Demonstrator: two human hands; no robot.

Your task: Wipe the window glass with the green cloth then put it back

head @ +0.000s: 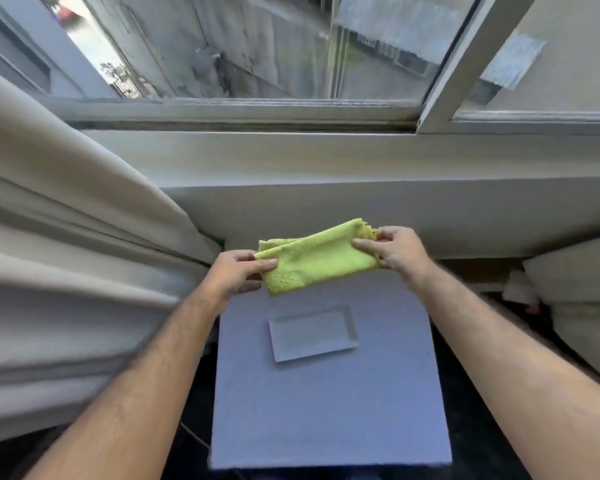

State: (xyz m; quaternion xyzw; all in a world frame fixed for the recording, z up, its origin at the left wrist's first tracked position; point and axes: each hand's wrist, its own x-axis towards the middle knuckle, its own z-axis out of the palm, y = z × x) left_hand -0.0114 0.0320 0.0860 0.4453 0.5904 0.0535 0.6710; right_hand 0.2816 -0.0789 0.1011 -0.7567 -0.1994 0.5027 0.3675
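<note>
A folded green cloth is stretched between both hands, held in the air above the far end of a pale blue-grey surface. My left hand pinches its left end and my right hand pinches its right end. Below the cloth a shallow white rectangular tray lies on that surface with nothing in it. The window glass fills the top of the view behind a grey frame and a wide sill.
A beige curtain hangs in heavy folds along the left. A slanted sash bar divides the window at the upper right. A pale cushion-like shape sits at the right, with dark floor around the blue-grey surface.
</note>
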